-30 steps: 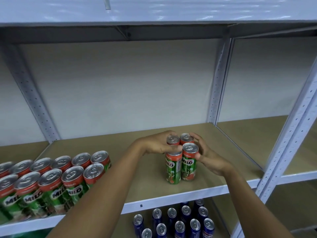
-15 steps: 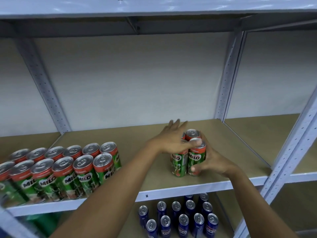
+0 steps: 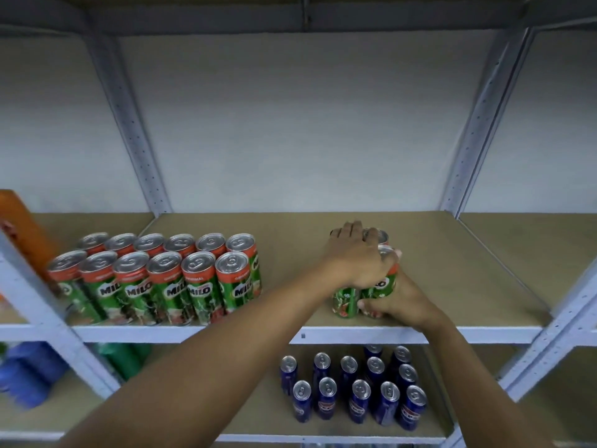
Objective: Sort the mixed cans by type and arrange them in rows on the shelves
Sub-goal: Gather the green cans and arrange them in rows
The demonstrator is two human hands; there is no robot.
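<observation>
Both hands bunch a small cluster (image 3: 365, 291) of green Milo cans on the middle shelf (image 3: 452, 334), at about 3 o'clock from the main Milo block (image 3: 158, 279) and well apart from it. Left hand (image 3: 357, 258) lies over the can tops, fingers draped down the far side, clasping the cluster. Right hand (image 3: 399, 300) wraps the near-right can low down, thumb curled across its base. Exact count in the cluster is hidden under the hands; at least three tops or bodies show. Risks, as a judgement: the cans are tall and narrow, so a sideways slide toward 9 o'clock with pressure only at the tops could tip one. The cluster sits close to the shelf's front edge; a can that slips out at 6 o'clock could drop onto the blue cans (image 3: 358, 392) on the shelf below. Arriving too hard at the block could jolt its two tidy rows. An uneven squeeze could let a middle can squirt free.
</observation>
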